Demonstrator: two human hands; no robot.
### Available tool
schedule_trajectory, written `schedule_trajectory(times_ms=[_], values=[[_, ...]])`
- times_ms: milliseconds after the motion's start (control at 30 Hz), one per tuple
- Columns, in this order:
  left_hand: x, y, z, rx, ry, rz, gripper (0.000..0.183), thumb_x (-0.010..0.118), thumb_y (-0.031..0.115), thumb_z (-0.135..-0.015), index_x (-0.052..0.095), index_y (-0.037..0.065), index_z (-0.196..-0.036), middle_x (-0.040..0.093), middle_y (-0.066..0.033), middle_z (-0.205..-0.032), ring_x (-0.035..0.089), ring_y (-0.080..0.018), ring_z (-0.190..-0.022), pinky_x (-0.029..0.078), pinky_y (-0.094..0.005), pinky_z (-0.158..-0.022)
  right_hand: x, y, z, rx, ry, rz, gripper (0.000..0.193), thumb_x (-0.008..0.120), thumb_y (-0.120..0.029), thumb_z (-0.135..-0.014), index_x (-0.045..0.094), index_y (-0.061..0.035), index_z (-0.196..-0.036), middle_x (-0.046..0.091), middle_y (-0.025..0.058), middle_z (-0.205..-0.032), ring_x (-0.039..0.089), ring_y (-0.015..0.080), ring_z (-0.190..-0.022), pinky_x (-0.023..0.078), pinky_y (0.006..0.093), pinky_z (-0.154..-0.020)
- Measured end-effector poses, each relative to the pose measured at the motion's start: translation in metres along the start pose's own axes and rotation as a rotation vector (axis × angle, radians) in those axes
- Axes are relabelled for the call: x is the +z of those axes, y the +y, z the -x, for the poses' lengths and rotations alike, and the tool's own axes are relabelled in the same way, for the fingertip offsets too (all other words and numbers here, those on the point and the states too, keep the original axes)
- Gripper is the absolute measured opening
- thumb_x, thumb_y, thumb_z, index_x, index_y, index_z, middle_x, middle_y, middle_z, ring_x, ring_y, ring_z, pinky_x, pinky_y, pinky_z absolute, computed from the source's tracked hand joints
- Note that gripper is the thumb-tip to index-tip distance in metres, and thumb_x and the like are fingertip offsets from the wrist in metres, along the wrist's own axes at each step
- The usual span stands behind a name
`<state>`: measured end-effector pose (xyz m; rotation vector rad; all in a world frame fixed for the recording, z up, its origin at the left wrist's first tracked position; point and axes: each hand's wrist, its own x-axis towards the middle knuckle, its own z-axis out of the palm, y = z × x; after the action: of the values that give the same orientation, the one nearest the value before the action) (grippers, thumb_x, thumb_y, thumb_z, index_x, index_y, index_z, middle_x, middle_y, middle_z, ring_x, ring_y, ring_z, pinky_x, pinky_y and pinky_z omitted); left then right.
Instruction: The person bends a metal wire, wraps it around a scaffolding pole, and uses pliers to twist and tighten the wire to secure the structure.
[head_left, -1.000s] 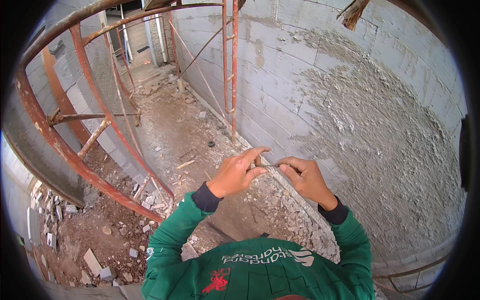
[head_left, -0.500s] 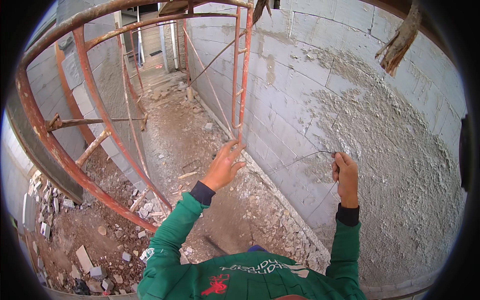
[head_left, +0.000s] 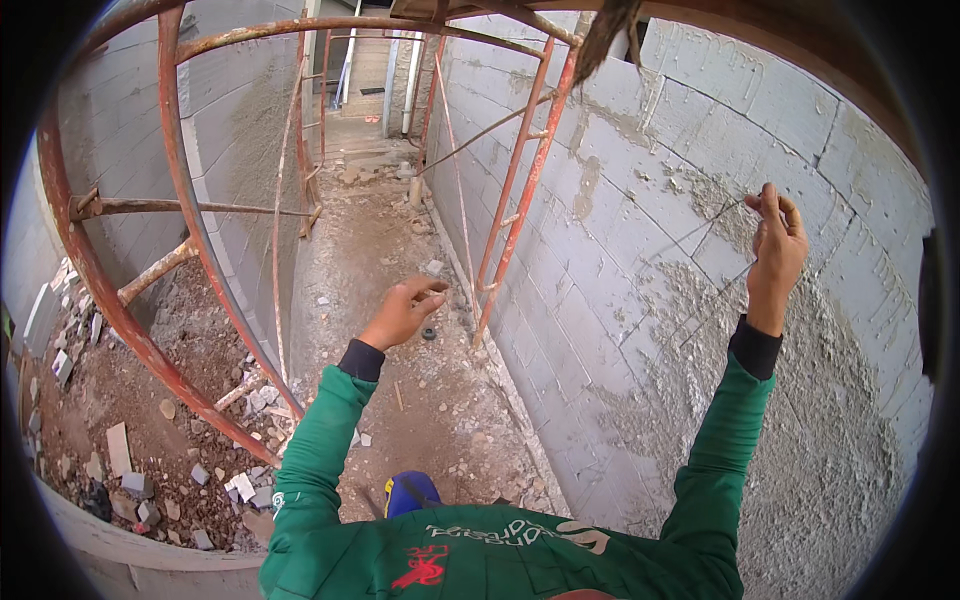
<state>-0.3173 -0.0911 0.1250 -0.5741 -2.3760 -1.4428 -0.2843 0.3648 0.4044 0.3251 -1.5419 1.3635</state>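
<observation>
nearest us, our green fabric sleeves with dark cuffs (head_left: 718, 445) reach forward over the brown, rubble-strewn dirt floor (head_left: 425, 440). our left hand (head_left: 398, 312) hangs above the ground, its fingers half curled toward the thumb; we cannot tell whether anything sits between them. our right hand (head_left: 776, 255), raised higher and off to the right, has thumb and fingers pinched on a thin, dark, wire-like line (head_left: 690, 235), which slants down leftward from the fingertips in front of the pale grey block wall (head_left: 585, 335) with its rough mortar patches; its other end we cannot make out. we judge the step in hand to be handling this line in the air, and the next move seems to call for a steady pinch and slack kept under control. farther off stands the rust-red tubular metal scaffold (head_left: 546, 140).
</observation>
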Motion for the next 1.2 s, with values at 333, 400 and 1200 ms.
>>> schedule_trajectory(times_ms=[333,400,1200], values=[[-0.136,-0.041,-0.093,-0.017,0.357,0.177,0.028,0.062,0.019,-0.102,0.071,0.002,-0.122,0.073,-0.0072,-0.110,0.069,-0.0109,-0.084,0.052,-0.0252,-0.066,0.086,-0.009,-0.190,-0.660,0.121,-0.291,0.018,0.073,-0.018,-0.095,0.066,-0.0036,-0.102,0.076,0.0106,-0.098,0.035,-0.0010,-0.051,0.027,0.0172,-0.046],[-0.173,-0.048,-0.128,0.022,0.430,0.223,0.031,0.061,0.021,-0.103,0.069,0.001,-0.125,0.073,-0.0069,-0.110,0.068,-0.0094,-0.084,0.049,-0.0227,-0.063,0.092,-0.005,-0.222,-0.777,0.139,-0.264,0.014,0.071,-0.011,-0.094,0.064,-0.0036,-0.103,0.072,0.0061,-0.083,0.036,0.0012,-0.051,0.025,0.0198,-0.046],[-0.411,0.199,-0.489,1.185,1.232,-0.580,0.101,0.082,0.048,-0.081,0.034,-0.003,-0.154,0.043,-0.0312,-0.151,0.037,-0.0456,-0.143,0.030,-0.0490,-0.120,0.272,-0.010,-0.391,-0.941,0.271,-0.463,0.022,0.071,-0.013,-0.094,0.066,-0.0038,-0.114,0.067,0.0052,-0.097,0.057,0.0125,-0.078,0.048,0.0291,-0.067]])
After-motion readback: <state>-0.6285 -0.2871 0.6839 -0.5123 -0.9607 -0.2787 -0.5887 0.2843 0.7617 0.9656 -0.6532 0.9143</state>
